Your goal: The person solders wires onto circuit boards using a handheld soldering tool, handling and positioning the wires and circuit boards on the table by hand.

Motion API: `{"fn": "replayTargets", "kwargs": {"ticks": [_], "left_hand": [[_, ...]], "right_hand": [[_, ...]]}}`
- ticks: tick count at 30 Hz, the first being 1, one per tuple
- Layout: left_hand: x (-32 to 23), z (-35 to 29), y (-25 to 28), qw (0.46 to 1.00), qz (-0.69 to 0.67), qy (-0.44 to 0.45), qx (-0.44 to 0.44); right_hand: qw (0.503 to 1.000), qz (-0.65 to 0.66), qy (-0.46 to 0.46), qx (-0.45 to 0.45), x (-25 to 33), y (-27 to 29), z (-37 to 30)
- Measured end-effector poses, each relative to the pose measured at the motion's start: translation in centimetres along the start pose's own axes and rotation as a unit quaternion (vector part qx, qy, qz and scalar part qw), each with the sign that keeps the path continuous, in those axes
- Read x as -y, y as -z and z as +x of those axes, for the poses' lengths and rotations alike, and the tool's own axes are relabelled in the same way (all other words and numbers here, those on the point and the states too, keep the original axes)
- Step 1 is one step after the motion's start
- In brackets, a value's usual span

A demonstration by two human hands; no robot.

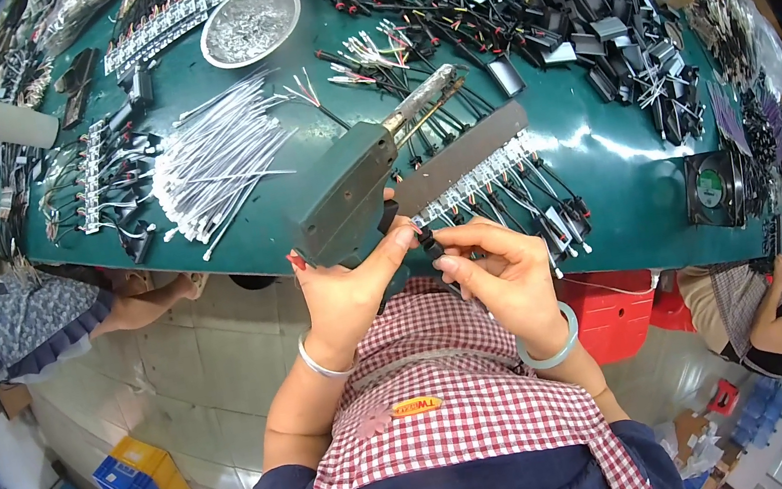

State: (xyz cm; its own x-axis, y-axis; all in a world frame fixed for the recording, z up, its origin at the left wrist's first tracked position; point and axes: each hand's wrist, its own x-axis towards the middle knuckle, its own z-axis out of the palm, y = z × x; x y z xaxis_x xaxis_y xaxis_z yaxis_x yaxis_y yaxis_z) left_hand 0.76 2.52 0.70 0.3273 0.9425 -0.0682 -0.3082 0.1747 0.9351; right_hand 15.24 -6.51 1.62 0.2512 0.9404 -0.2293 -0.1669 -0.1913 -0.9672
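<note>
My left hand (352, 286) is closed around the grip of a dark green, pistol-shaped tool (343, 196) with a metal barrel pointing far right. Its thumb reaches close to a small black cable connector (432, 244). Between the thumb and fingers of my right hand (506, 268) that connector is pinched; the cable behind it is mostly hidden by the hand. Just beyond both hands lies a row of small white boards (473, 182) with black-cabled wires attached. A flat brown bar (464, 155) rests along the row's far side.
White cable ties (216, 154) lie in a pile left of the tool. A metal bowl (250, 25) of small shiny pieces stands beyond. Black housings (578, 4) heap at the far right. A red stool (609, 318) is under the table's near edge; other people sit at both sides.
</note>
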Motion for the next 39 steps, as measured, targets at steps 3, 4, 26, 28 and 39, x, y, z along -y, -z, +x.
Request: {"fn": "replayTargets", "kwargs": {"ticks": [3, 4, 26, 28, 39], "left_hand": [[0.4, -0.3, 0.4, 0.999, 0.032, -0.014, 0.003], [0.5, -0.4, 0.5, 0.999, 0.033, -0.011, 0.004], [0.4, -1.3, 0.9, 0.999, 0.025, 0.029, 0.025], [0.6, -1.2, 1.0, 0.999, 0.032, 0.025, 0.025], [1.3, -1.4, 1.4, 0.999, -0.01, 0.036, 0.016]], "right_hand": [[0.998, -0.052, 0.04, 0.0, -0.4, -0.1, -0.1], [0.992, -0.089, 0.087, -0.027, -0.3, -0.6, -0.1], [0.982, 0.149, -0.104, 0.049, -0.9, -0.3, 0.1], [0.988, 0.141, -0.024, 0.056, -1.2, -0.6, 0.0], [0.989, 0.139, -0.048, -0.008, -1.3, -1.6, -0.4]]}}
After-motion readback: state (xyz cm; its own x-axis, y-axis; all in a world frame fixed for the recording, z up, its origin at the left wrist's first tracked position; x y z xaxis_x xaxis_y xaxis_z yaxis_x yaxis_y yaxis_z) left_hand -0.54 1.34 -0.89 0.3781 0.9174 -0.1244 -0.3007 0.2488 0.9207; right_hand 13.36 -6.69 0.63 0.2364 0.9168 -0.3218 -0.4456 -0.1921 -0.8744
